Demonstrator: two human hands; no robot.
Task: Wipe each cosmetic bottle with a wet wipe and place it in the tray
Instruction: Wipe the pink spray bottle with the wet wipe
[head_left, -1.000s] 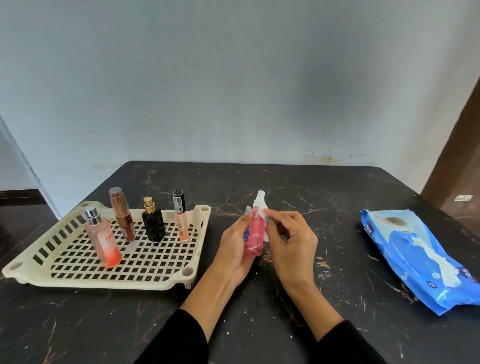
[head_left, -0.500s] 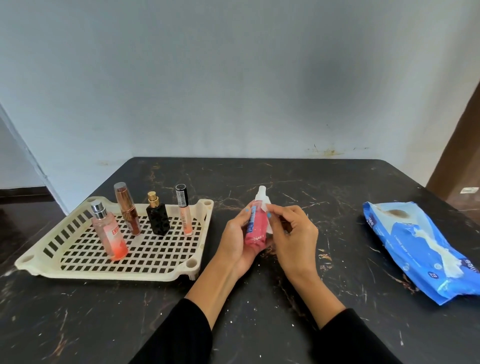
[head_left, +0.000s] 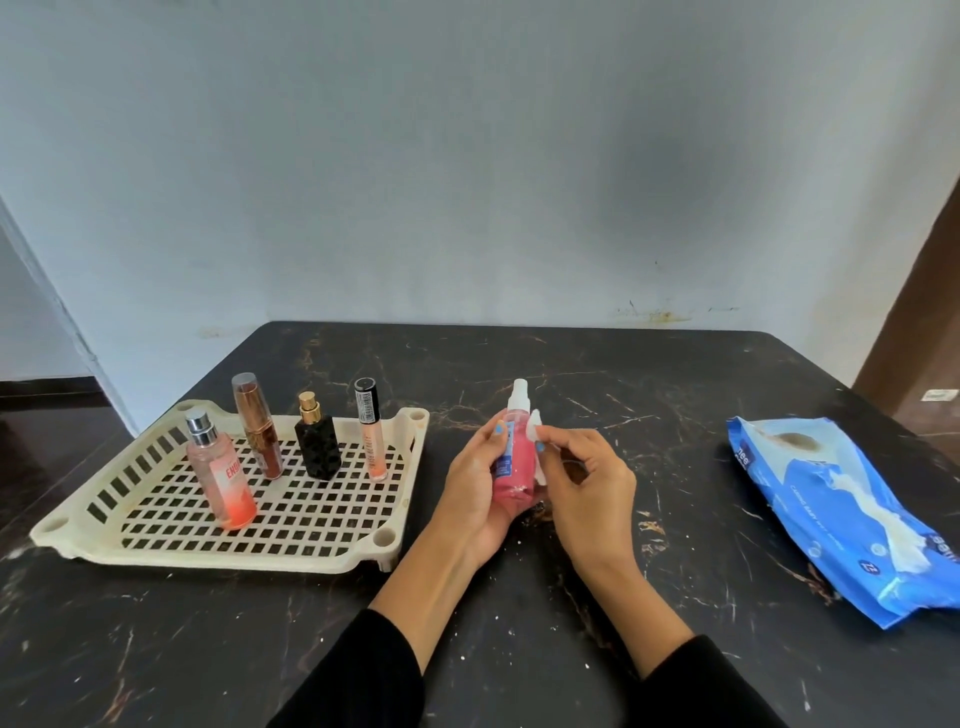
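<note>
Above table centre: pink translucent plastic spray bottle with white nozzle (head_left: 514, 462) held upright, clear of the black marbled tabletop (head_left: 519, 649), just right of the cream slotted plastic tray (head_left: 156, 540).
Left hand (head_left: 475, 493): fingers and thumb curled round the bottle's lower body, gripping it from the left and behind.
Right hand (head_left: 584, 486): thumb and forefinger pinched together on a small folded white wet wipe (head_left: 536, 441), pressed against the bottle's right shoulder; other fingers loosely curled.
Step in hand (judgement): wiping the fifth bottle; placing not yet done.
Tray contents: four items upright — clear pink-orange spray bottle with silver cap (head_left: 221, 475), copper-brown tube (head_left: 257, 428), black faceted bottle with gold cap (head_left: 316, 444), slim peach gloss tube with black cap (head_left: 371, 434).
Technique: turn the bottle in the left palm while drawing the wipe down shoulder to base, so every side is covered (the area under the left fingers is the likely miss; regrip higher to expose it).
Nozzle: wipe round the neck without pressing the pump.
Placement: tray's bare near-right area looks best; set down vertically, away from the tall narrow tubes, which would tip easily.
Right of table: blue plastic wet-wipe pack (head_left: 852, 519), lying flat, well apart from the hands.
</note>
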